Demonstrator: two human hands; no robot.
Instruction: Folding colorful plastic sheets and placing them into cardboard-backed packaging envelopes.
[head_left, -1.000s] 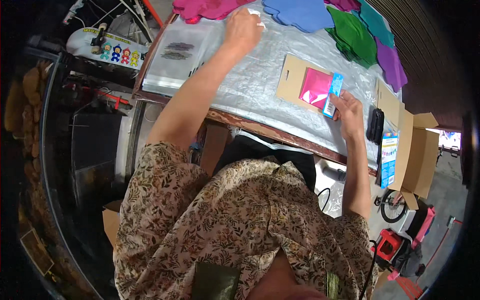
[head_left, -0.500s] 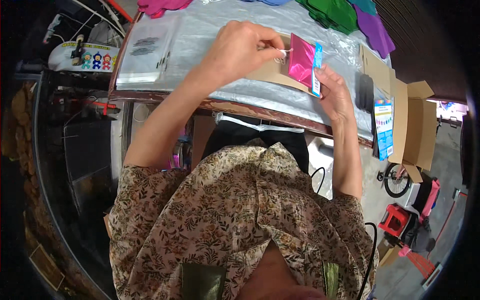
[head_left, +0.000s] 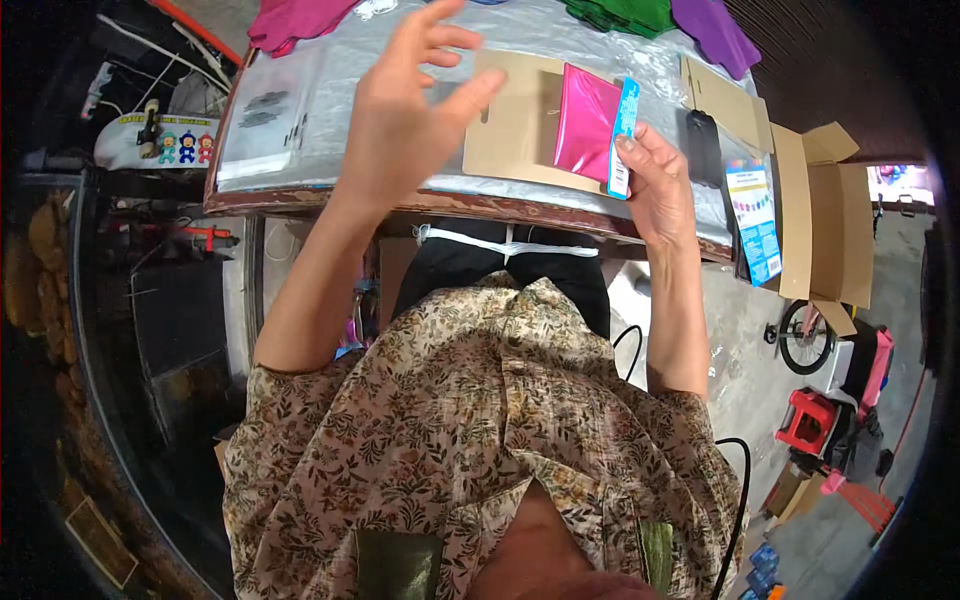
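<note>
Glossy pink packet (head_left: 588,125) with blue strip (head_left: 622,135) along one edge, tilted over brown cardboard sheet (head_left: 510,140) on plastic-covered table (head_left: 345,75); contact with sheet hard to tell. Right hand (head_left: 657,180) pinches strip between thumb and fingers. Left hand (head_left: 410,110), blurred, raised open, fingers spread, near sheet's left end. Pink pieces (head_left: 290,25), green pieces (head_left: 625,14), purple piece (head_left: 715,35) along far side. Black case (head_left: 704,143), open cardboard box (head_left: 842,230) at right.
</note>
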